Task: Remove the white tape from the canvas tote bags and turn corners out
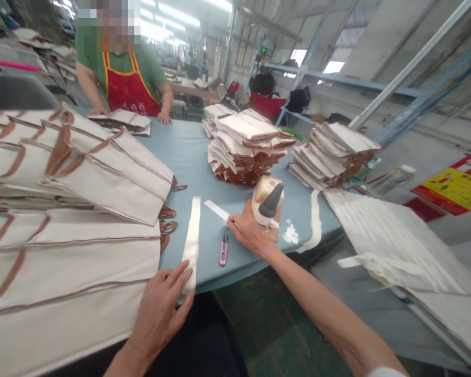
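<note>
A long cream strip point(193, 230) lies lengthwise on the blue-grey table. Near the front edge, my left hand point(163, 301) rests its outstretched fingertips on the strip's near end, the thumb apart from them. My right hand point(249, 233) pinches a narrow, flat white strip point(216, 210) that points left toward the cream one; its exact kind is unclear. Just beyond the right hand stands a lumpy, paste-smeared container point(265, 187) on a brown base, with a dark grey pointed piece point(272, 201) against it. Pink thread snips point(223, 250) lie between my hands.
Cream fabric pieces with brown edging point(105, 183) are heaped at left. More stacks point(247, 146) stand behind, and another point(329, 154) at right. White smears point(290, 233) and a loose strip point(316, 220) lie right. Strips cover a side board point(408, 241). A person in a red apron point(129, 84) stands opposite.
</note>
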